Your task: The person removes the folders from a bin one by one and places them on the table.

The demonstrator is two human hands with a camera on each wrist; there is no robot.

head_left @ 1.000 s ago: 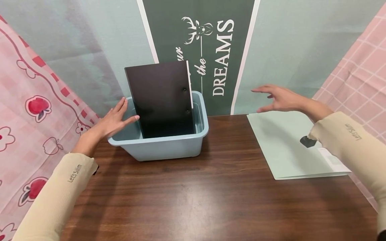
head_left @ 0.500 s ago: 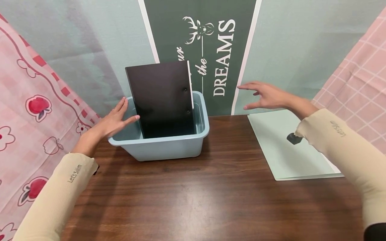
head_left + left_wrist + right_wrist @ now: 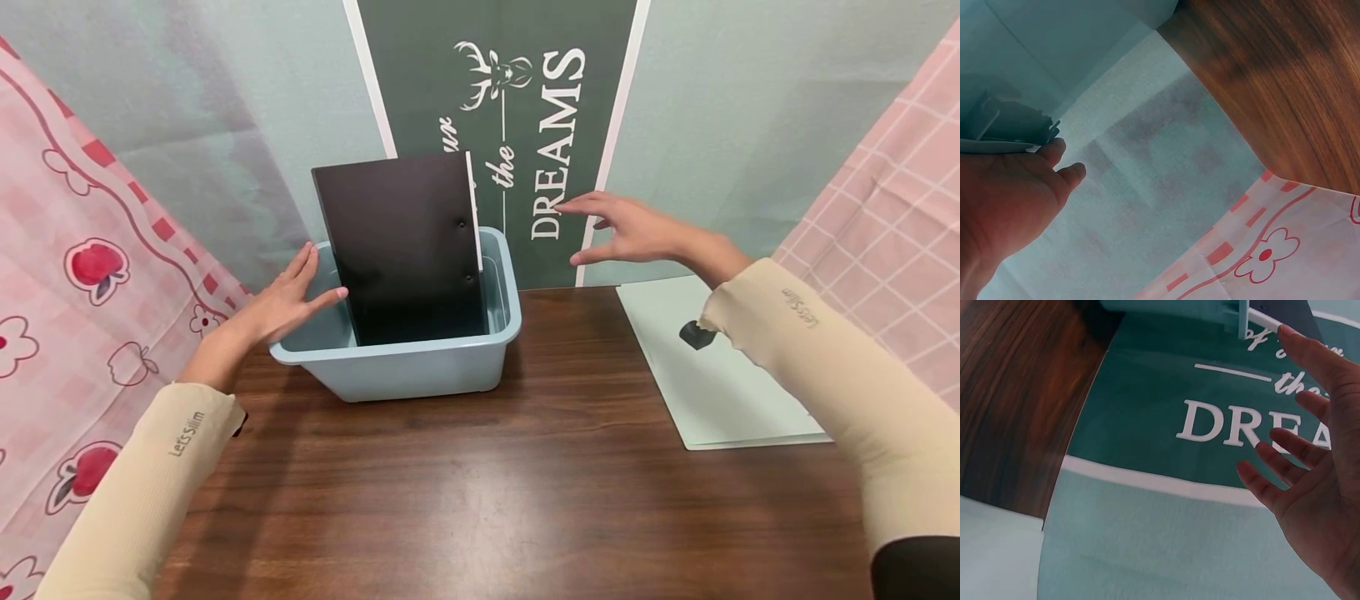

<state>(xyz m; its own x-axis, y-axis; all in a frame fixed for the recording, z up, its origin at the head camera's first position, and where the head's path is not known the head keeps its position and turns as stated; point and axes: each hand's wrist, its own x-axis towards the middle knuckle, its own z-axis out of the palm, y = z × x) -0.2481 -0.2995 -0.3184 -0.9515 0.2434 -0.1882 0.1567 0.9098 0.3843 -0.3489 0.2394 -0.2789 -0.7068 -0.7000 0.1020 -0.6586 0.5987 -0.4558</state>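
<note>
A light blue plastic bin [image 3: 405, 371] stands on the table. In it a black folder [image 3: 405, 242] stands upright, leaning slightly; its lower end is inside the bin, and a white edge shows at its right side. My left hand [image 3: 281, 300] rests at the bin's left rim, fingers extended and thumb spread over the opening. In the left wrist view that hand [image 3: 1013, 200] touches the rim from outside. Holding nothing, my right hand [image 3: 637, 229] hovers right of the bin with fingers spread. The right wrist view shows the same spread fingers [image 3: 1282, 465].
A pale green folder [image 3: 742, 400] lies flat on the brown wooden table [image 3: 465, 500] at the right, partly hidden by my right arm. Patterned cloth [image 3: 697, 100] hangs behind, with pink cloth [image 3: 97, 200] on the left. A small black piece [image 3: 697, 334] sits beneath my right sleeve.
My right hand has moved left through the air, from above the green folder toward the bin. My left hand, the bin and the black folder have stayed in place.
</note>
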